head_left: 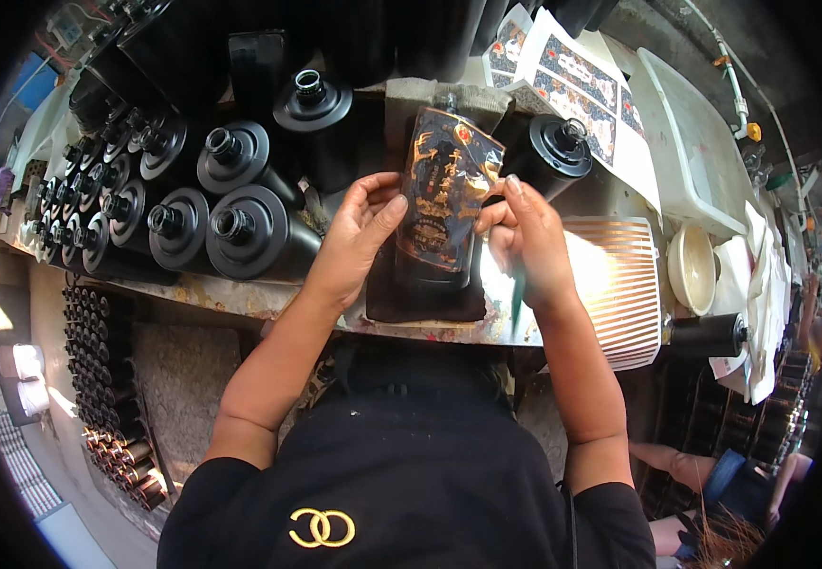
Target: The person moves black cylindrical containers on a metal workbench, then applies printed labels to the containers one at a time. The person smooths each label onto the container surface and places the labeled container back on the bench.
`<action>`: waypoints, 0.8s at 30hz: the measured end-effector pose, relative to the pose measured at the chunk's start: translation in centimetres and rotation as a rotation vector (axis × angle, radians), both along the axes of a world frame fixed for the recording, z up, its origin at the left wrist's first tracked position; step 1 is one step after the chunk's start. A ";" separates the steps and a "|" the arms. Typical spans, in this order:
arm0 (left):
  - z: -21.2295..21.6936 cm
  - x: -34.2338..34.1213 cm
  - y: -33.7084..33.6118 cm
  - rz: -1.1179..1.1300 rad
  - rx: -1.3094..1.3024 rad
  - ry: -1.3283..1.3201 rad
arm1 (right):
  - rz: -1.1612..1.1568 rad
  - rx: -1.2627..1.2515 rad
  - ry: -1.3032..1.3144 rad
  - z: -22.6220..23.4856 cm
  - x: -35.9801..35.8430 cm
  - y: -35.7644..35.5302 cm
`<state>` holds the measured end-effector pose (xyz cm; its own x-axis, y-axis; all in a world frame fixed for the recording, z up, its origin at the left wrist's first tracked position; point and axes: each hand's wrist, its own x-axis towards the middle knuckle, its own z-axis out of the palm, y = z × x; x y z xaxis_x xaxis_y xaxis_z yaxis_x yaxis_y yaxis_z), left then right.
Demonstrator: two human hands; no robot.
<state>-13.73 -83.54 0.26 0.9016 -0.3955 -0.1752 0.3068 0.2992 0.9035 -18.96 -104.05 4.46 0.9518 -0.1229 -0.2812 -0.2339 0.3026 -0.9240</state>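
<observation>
A black bottle lies in front of me with its neck pointing away, on a dark pad. Over its face is a black and gold printed decal, glossy and wrinkled at the right edge. My left hand is closed on the bottle's left side, the thumb beside the decal's edge. With thumb and fingers pinched, my right hand holds the decal's right edge. A thin green object shows below that hand, too blurred to name.
Several black bottles stand to the left, another bottle at right. Printed decal sheets, a white ribbed tray, a clear plastic bin and a cream bowl fill the right side. Another person's arm shows at lower right.
</observation>
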 end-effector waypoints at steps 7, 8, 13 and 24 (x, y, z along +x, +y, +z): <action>-0.2 -0.6 0.9 -0.047 0.089 -0.006 | 0.081 0.283 -0.019 -0.5 -0.3 0.3; -0.3 -0.5 1.1 -0.047 0.084 0.006 | 0.076 0.261 -0.033 -0.5 -0.1 0.5; 0.5 -0.7 1.1 0.008 0.058 0.001 | 0.015 0.183 -0.132 -0.5 -0.1 0.1; 0.9 -2.5 1.8 -0.016 -0.026 0.068 | 0.137 0.067 0.019 0.0 -1.4 -0.5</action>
<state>-16.28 -81.69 1.17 0.8814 -0.4153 -0.2250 0.3721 0.3171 0.8724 -20.38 -104.54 4.47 0.9526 0.0274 -0.3030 -0.2949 0.3278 -0.8975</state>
